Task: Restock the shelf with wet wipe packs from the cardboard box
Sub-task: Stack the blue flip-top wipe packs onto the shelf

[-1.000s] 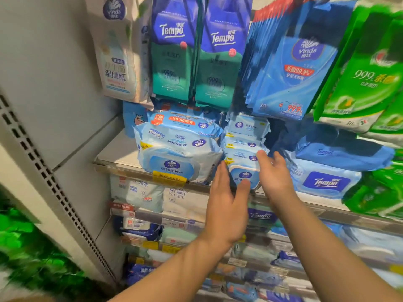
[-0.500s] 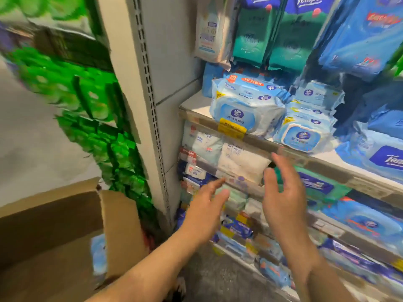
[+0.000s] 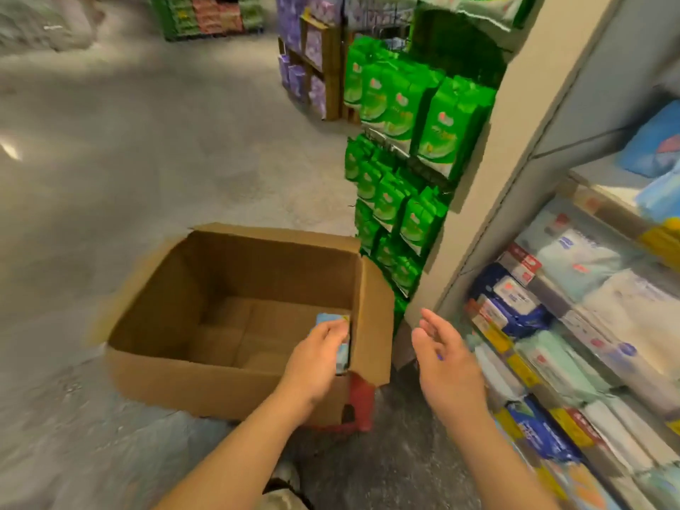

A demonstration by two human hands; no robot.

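**Reaching into the box for the last visible pack**

Left hand is inside the cardboard box, at its near right corner. Fingers curl over the top edge of a pale blue wet wipe pack that stands on edge against the box wall, just beyond the fingertips. Contact looks made; whether the thumb has closed behind the pack I cannot tell, the hand hides it.

Right hand hangs outside the box, between it and the shelf. Fingers straight and relaxed, spread slightly, holding nothing.

Risks, as judged:
- One-hand grip on the pack's top edge only; soft wrapper could slip out on lifting
- Pack is wedged beside the wall and the raised flap; pulling upward may snag the flap
- Box sits on a red stool, partly overhanging; a sideways tug might shift it

Count:
- Packs visible in box: one; floor otherwise bare cardboard
- Boxes: one
- Hands: two
- Shelf tiers in view: several, blurred, exact number unclear
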